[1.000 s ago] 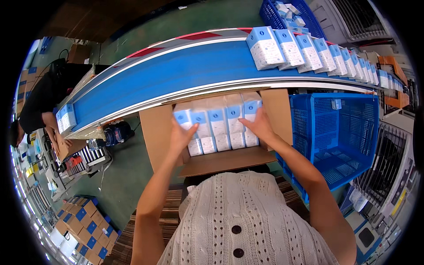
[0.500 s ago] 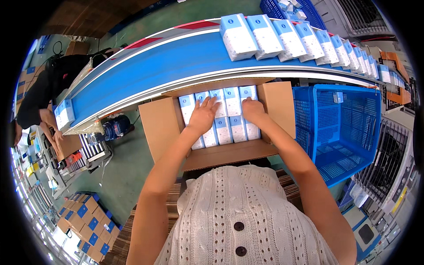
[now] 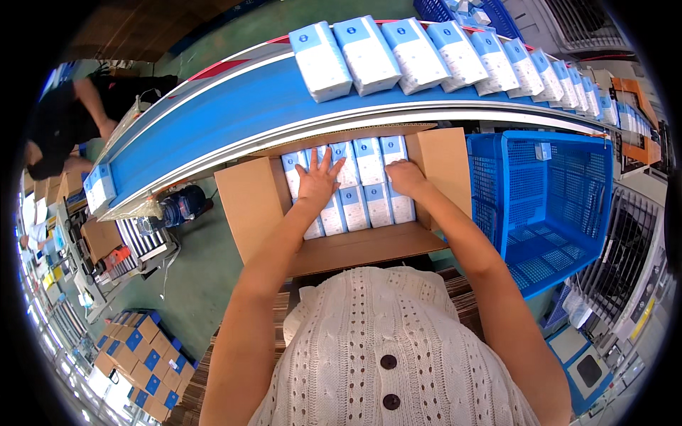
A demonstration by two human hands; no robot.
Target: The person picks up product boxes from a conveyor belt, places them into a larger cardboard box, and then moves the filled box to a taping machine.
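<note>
Ten blue-and-white, block-shaped wrapped packs (image 3: 370,160) stand in two rows of five beneath and around the person's fingers, inside one open brown cardboard box (image 3: 245,206). The left hand (image 3: 317,181) lies palm down over the left part of the far row, fingers fanned wide and pointing away from the body; it is released, pressing flat on the pack tops and grasping none. The right hand (image 3: 405,177) sits at the right end of the rows, knuckles up and fingers curled inward against the rightmost packs; whether they pinch an edge cannot be told. Both bare forearms reach forward from the lower edge, angling in toward the box. Three box flaps show clearly: one left of the left fingers, one right of the right fingers, one nearer the body than both.

Beyond the fingertips runs one blue conveyor belt (image 3: 234,113). On it, ahead and to the right of the fingers, leans a row of at least nine similar packs (image 3: 366,57), the farthest too crowded to count. Right of the right fingers, well apart from them, is one large blue perforated plastic crate (image 3: 540,248). Far left of the left fingers, across the belt's end, one dark-clothed co-worker (image 3: 64,121) bends forward.
</note>
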